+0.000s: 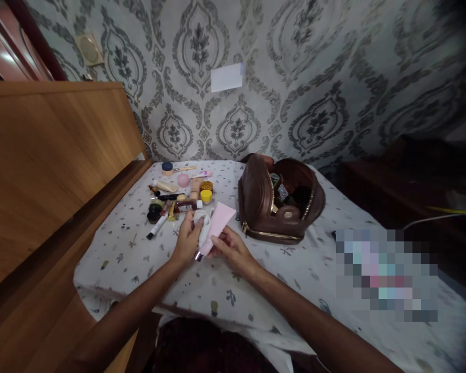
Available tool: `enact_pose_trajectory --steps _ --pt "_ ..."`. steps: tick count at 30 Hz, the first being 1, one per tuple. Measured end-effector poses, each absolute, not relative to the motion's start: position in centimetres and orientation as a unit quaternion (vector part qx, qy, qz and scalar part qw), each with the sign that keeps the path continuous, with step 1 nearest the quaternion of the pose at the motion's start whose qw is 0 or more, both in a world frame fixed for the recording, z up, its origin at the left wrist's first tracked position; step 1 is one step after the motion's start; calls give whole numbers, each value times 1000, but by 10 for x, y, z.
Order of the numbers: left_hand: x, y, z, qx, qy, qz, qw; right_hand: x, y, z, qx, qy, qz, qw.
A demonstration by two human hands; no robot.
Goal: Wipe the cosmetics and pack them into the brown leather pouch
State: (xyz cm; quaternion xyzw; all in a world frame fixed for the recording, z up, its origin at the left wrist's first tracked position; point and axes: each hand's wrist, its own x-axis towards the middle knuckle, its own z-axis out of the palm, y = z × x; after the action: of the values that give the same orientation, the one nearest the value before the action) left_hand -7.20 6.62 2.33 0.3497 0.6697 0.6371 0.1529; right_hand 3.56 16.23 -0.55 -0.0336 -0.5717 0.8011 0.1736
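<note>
My left hand is closed on a crumpled white cloth near the middle of the table. Beside it, my right hand grips a pale pink tube by its lower part, with the silver cap pointing down to the left. The cloth touches the tube's left side. Just behind my hands lie a dark red bottle with a white cap and a yellow-lidded jar. A brown zippered bag stands unzipped to the right, with several items inside.
Several cosmetics lie at the back left, among them a blue-lidded jar, a pink round container and a cream tube. A wooden cabinet borders the patterned table on the left. A pixelated patch covers something at the right.
</note>
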Motion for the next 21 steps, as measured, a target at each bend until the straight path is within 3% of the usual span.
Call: enact_pose_trajectory --steps 6,10,14,21 --pt "-54 32 17 470 709 492 186 34 173 -7 -117 -543 784 278" --pt "-49 27 7 494 727 448 163 31 175 -8 -137 -555 764 299" --pt "-48 32 12 476 723 461 195 33 176 -5 -130 -586 743 297" --pt "-50 33 15 453 681 506 274 36 173 2 -82 -510 828 217"
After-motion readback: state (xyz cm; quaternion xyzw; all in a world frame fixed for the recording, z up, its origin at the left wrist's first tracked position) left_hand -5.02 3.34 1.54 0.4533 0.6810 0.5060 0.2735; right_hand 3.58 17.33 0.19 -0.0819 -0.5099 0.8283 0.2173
